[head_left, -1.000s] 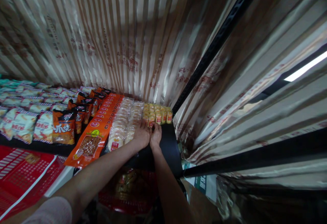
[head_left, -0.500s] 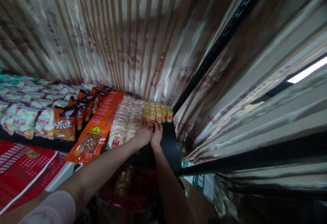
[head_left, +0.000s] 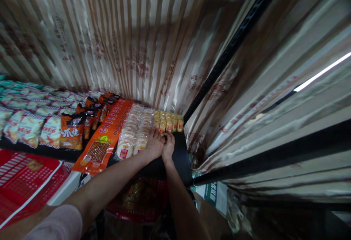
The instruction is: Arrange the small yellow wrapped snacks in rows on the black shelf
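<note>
Red basket (head_left: 16, 172) at left: yellowish item (head_left: 34, 165) in it. Lower red basket (head_left: 128, 215) below shelf (head_left: 179, 156): yellowish contents, dim. Yellow packets (head_left: 168, 121), red labels too small to read, in rows at shelf's right end. Left hand (head_left: 154, 145), right hand (head_left: 168, 148) together at front row, fingers bent; cannot tell grip. Orange-black bag (head_left: 71, 132): large white characters.

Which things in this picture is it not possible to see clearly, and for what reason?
All in the head view:
What the left hand and right hand hold, if anything: hidden by the hands themselves.
Small print on the yellow packs: too small, blurred.
Contents of the dark red basket below: shadowed, blurred.
Green packs: cut off by the left edge.
</note>
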Available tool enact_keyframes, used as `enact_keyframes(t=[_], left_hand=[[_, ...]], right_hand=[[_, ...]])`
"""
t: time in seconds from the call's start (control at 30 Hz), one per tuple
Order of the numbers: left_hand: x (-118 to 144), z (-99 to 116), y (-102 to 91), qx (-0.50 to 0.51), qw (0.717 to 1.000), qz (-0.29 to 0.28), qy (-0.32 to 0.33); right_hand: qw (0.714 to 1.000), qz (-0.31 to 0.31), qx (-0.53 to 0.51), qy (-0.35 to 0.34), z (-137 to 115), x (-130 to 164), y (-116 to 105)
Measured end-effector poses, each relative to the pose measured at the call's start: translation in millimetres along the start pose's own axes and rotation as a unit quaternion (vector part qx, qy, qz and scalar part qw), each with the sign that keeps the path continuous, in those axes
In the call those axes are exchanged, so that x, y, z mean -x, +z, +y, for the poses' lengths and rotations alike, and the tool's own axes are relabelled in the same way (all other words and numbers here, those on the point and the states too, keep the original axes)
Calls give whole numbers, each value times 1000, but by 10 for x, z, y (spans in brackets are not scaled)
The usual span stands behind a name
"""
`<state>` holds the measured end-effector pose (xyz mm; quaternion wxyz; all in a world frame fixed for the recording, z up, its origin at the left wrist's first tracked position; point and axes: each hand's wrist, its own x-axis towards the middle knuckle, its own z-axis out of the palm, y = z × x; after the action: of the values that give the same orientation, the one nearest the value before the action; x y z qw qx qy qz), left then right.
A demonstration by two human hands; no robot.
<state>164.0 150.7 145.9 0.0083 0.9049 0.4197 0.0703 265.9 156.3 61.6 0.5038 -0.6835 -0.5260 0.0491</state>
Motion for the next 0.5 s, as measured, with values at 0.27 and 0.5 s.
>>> enact_keyframes(t=[0.27, 0.5], left_hand=[[189, 180, -25, 83, 995, -8, 55], [466, 313, -25, 146, 985, -38, 85]], right_hand=[[992, 1, -92, 82, -92, 199, -236], [981, 3, -135, 142, -299, 441, -503]])
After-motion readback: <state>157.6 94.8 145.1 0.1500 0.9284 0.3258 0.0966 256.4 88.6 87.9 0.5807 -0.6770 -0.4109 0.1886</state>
